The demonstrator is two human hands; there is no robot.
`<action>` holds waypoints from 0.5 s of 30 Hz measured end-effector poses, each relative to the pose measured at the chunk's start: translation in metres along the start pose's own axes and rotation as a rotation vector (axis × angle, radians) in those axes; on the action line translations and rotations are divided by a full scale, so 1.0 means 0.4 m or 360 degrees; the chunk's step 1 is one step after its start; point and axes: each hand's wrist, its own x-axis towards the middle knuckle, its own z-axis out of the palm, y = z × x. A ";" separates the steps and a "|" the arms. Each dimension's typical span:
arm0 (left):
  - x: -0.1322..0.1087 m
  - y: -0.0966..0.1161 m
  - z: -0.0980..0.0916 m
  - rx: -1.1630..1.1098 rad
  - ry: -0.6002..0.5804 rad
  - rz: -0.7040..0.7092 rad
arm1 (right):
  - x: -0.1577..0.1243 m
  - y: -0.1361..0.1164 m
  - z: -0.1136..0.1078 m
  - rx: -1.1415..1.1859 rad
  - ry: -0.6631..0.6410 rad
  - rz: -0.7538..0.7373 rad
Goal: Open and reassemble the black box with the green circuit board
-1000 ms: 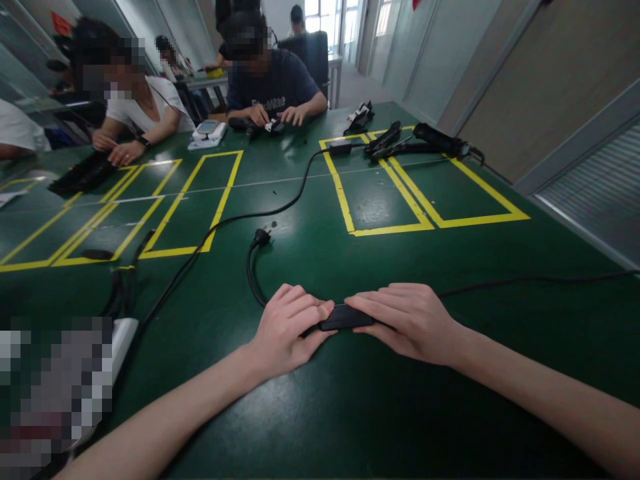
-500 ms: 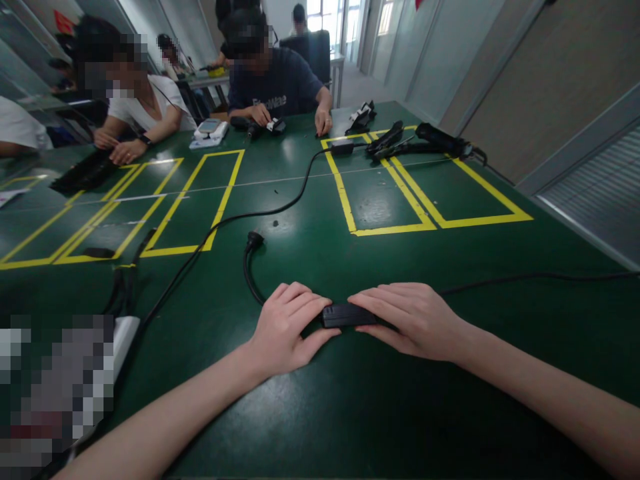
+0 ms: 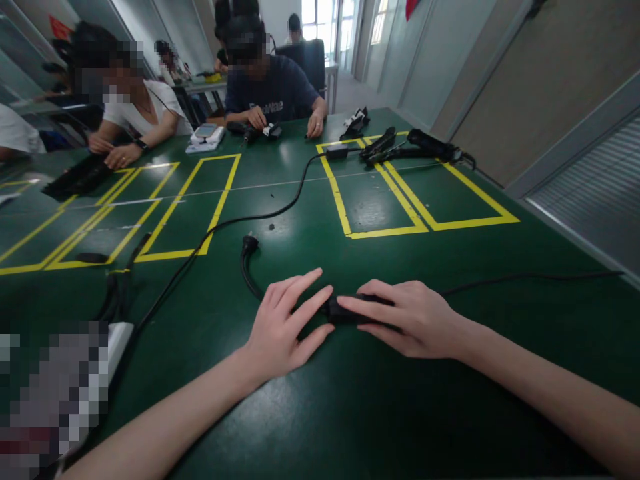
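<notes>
A black power adapter [image 3: 345, 311] lies on the green table in front of me. My right hand [image 3: 410, 320] grips it from the right, fingers along its top and thumb at its near side. At the adapter's left end, my left hand [image 3: 287, 327] is open, its fingers spread apart around the cord end; whether it touches the cord there I cannot tell. Beyond my left hand a short cord curves away to a black mains plug [image 3: 251, 244]. From behind my right hand a thin black cable [image 3: 525, 276] runs off to the right.
Another adapter [image 3: 337, 153] with a long cable lies inside yellow tape [image 3: 387, 233] outlines near black tools [image 3: 430, 145]. A white power strip [image 3: 120, 340], partly pixelated, lies at the lower left. Two co-workers sit across the table, handling black items; a white device [image 3: 205, 137] lies between them.
My left hand has let go of the adapter and spread its fingers. My right hand has slid left along it. The view has shifted slightly.
</notes>
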 end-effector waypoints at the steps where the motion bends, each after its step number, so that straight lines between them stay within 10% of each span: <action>1: -0.002 0.000 -0.001 0.0059 0.0090 0.0036 | -0.001 0.013 -0.011 0.0135 0.0072 0.0121; 8: -0.003 -0.004 0.002 -0.0043 -0.0013 0.0219 | -0.045 0.177 -0.107 0.0833 0.1084 0.1348; 15: -0.002 -0.011 0.007 -0.0153 -0.0102 0.0173 | -0.144 0.329 -0.160 0.0671 0.1491 0.1741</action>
